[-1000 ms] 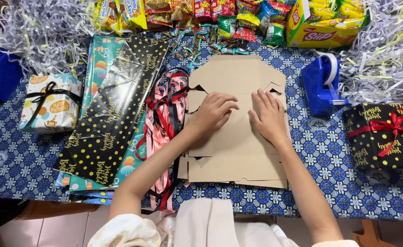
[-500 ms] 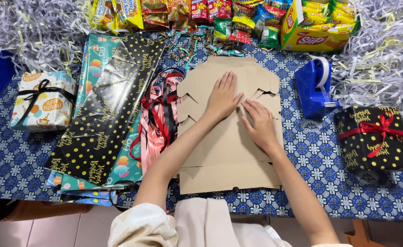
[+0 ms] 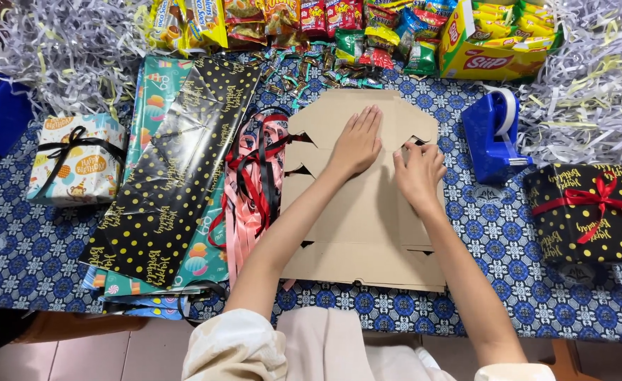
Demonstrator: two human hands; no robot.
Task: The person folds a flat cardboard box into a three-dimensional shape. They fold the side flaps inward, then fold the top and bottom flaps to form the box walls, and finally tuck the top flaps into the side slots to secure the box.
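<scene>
Blue tape dispenser point(image 3: 492, 135) right, black dotted gift box with red ribbon point(image 3: 586, 212), wrapped white present point(image 3: 76, 159) left, shiny black polka-dot wrapping paper point(image 3: 173, 166), snack packets point(image 3: 339, 28) along top
</scene>
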